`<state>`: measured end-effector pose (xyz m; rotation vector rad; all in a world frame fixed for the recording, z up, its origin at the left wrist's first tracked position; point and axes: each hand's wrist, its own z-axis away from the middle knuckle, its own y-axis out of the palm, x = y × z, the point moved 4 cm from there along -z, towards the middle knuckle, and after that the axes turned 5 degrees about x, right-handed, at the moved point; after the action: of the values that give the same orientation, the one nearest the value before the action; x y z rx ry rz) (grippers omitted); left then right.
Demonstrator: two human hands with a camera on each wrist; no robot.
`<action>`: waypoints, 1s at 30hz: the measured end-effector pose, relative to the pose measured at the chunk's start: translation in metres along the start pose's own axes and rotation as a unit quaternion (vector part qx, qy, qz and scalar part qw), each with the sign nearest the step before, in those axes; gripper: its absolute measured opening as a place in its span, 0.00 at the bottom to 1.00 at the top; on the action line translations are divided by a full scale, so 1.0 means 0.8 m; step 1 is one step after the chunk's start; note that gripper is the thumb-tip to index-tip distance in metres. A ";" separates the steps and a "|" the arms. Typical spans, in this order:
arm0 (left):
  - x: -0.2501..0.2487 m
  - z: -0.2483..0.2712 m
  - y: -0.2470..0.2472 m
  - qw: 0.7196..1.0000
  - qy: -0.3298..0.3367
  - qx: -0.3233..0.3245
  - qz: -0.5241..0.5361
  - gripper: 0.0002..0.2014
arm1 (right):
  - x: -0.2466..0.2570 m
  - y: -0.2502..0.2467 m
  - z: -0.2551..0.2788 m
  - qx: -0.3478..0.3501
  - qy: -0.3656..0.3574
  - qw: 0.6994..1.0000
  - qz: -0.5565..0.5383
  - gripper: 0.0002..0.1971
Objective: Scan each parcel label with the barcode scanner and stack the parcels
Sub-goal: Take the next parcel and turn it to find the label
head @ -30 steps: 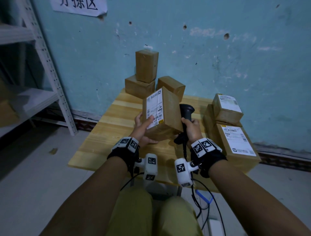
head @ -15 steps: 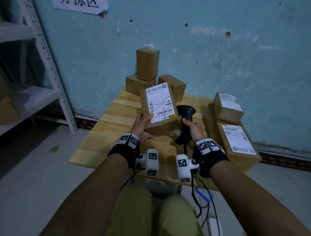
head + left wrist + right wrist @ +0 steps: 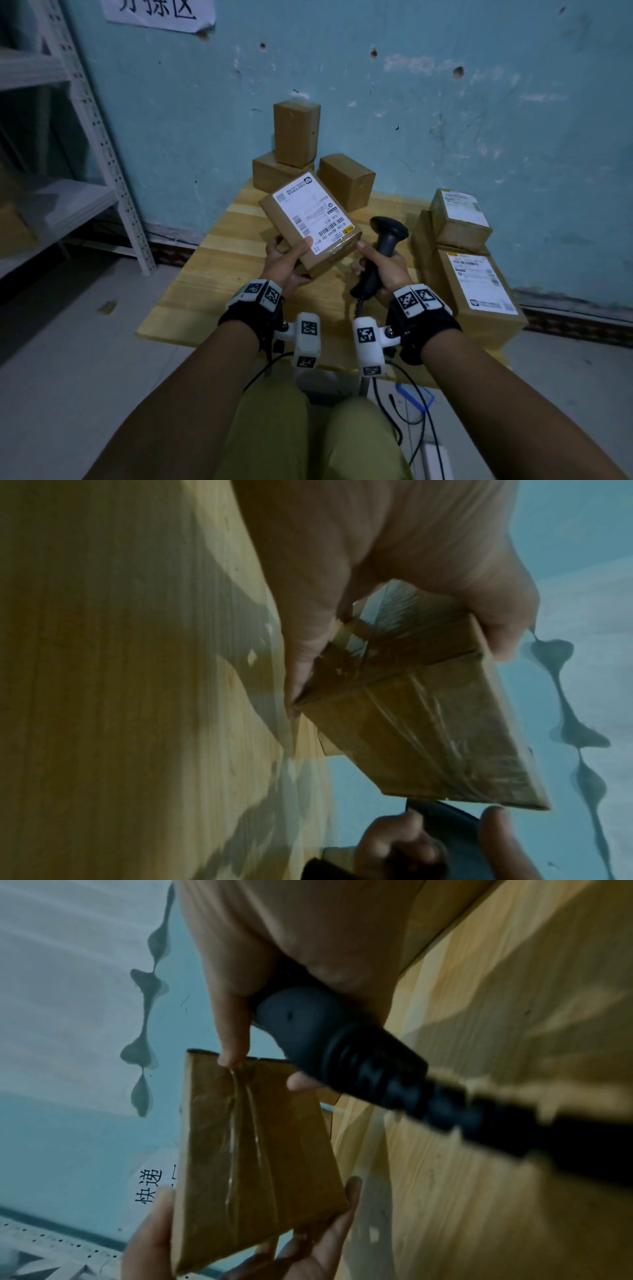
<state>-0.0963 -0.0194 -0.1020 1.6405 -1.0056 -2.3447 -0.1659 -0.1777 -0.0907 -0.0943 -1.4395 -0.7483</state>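
Parcel (image 3: 310,224) label (image 3: 313,213) faces up; "8049 00 811" is roughly legible, the rest too small. Wall sign (image 3: 159,12) is cut off; right wrist view shows "快递". Left hand (image 3: 286,262) grips the parcel's near corner above the bench (image 3: 205,270), thumb on label. Right hand (image 3: 383,265) wraps the scanner (image 3: 385,246) handle, thumb touching the parcel edge. Versus 0.5 s ago, the parcel has tilted flatter and rotated.
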 end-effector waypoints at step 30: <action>-0.027 -0.014 -0.036 0.999 0.027 -0.006 -0.026 0.28 | 0.023 0.010 0.014 0.040 0.016 0.999 0.012 0.05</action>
<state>-0.0700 0.0074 -0.1036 1.7353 -0.9473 -2.3204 -0.1722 -0.1736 -0.0692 -0.0383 -1.4342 -0.6681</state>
